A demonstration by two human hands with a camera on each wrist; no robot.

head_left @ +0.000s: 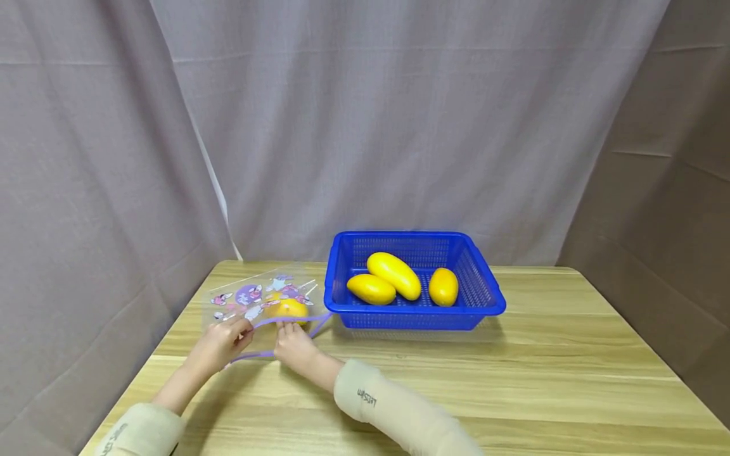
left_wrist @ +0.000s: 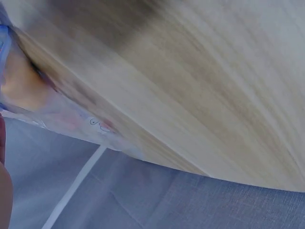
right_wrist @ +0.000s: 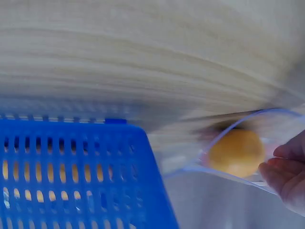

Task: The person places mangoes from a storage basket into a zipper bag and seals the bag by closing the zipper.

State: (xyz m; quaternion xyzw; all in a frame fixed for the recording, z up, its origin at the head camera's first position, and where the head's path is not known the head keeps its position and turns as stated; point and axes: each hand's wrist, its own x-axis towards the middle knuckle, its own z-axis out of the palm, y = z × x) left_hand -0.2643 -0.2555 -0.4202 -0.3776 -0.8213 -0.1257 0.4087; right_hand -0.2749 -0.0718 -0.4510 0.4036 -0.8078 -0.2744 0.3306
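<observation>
A clear zip bag [head_left: 251, 297] with cartoon prints and a purple-edged mouth lies on the table at the left. Inside it, near the mouth, is a rounded orange-yellow fruit [head_left: 289, 310], which also shows through the gaping mouth in the right wrist view. My left hand [head_left: 225, 342] pinches the left part of the bag's mouth. Fingers of my right hand [head_left: 295, 345] pinch the bag's upper edge close to the fruit; the fruit [right_wrist: 237, 152] sits just beside the fingertips. The left wrist view shows only a sliver of the left hand.
A blue plastic basket [head_left: 416, 311] stands right of the bag, close to its corner. It holds two long yellow mango-like fruits [head_left: 395, 275] [head_left: 372, 289] and a shorter one [head_left: 443, 287]. Grey curtains [head_left: 399, 126] hang behind and beside the wooden table [head_left: 547, 367].
</observation>
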